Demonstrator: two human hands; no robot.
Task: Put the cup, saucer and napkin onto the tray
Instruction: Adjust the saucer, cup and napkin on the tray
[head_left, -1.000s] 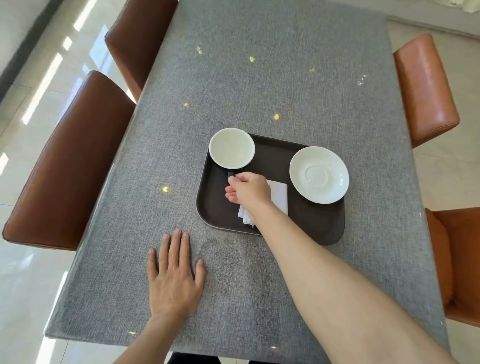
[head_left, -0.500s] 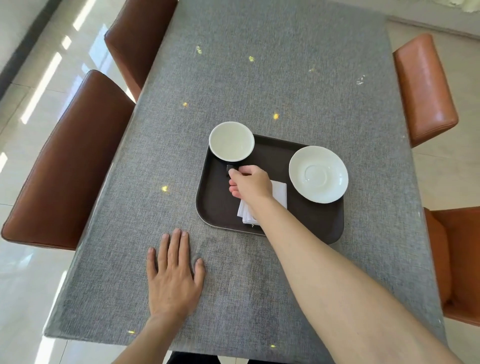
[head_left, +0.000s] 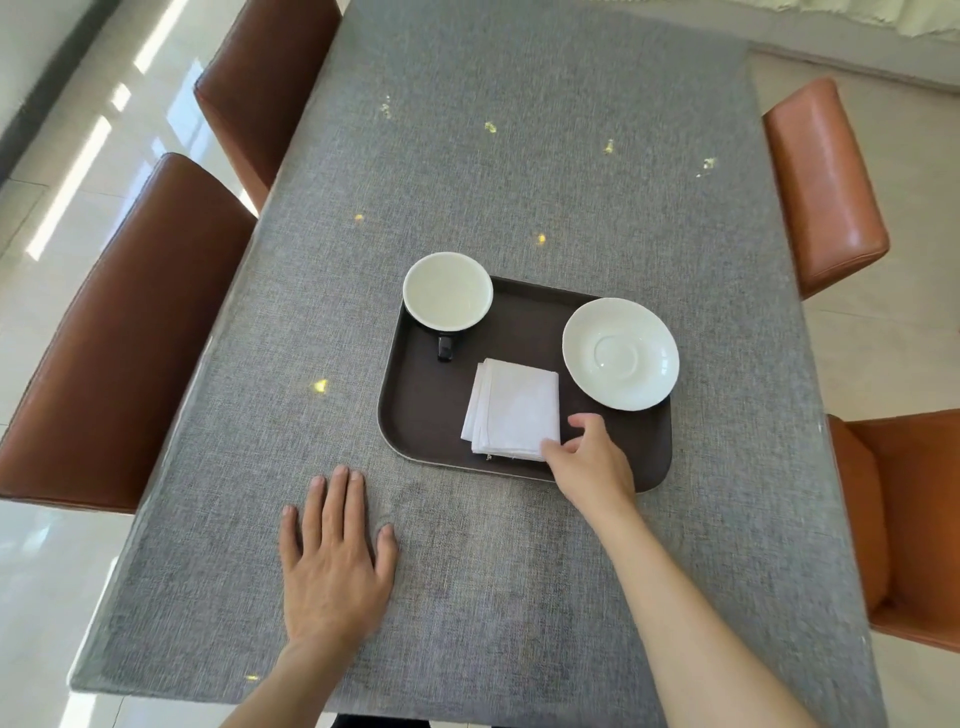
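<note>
My right hand (head_left: 589, 457) has let go of the handle of the black-sided, white-lined ceramic cup (head_left: 448, 292) and drawn back; it now hangs loosely open, fingertips at the near right corner of the folded white cloth napkin (head_left: 513, 409). The cup stands alone in the far left corner of the dark brown plastic tray (head_left: 415, 421), the round white saucer (head_left: 621, 353) at its right edge. My left hand (head_left: 332, 561) lies flat and open on the grey woven tablecloth (head_left: 519, 156). All three pieces look placed, so I judge the job essentially finished.
</note>
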